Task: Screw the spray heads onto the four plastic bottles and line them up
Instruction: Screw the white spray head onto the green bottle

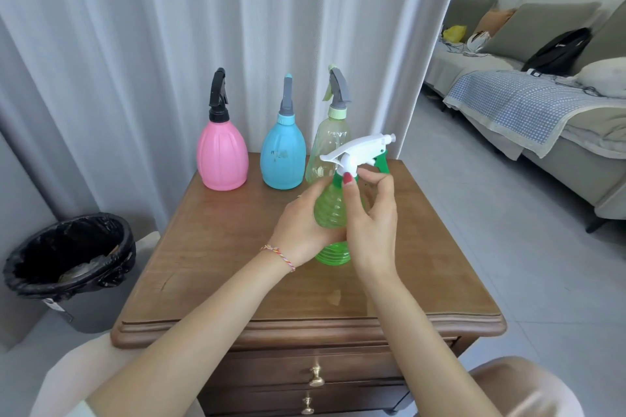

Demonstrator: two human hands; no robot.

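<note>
Our left hand [301,230] clamps the ribbed green plastic bottle [333,213] while our right hand [371,210] pinches its white spray head [355,154]; tilted threading could jam it.

Wooden table [216,267], brown, glossy top with moulded front edge; drawers below with small brass knobs [316,377]. At the far edge, three bottles stand upright in a row, each with its spray head on: pink bottle [222,161] at left, blue bottle [283,159] beside it, pale clear bottle [330,142] at right. They stand near one another, apparently not touching.
</note>
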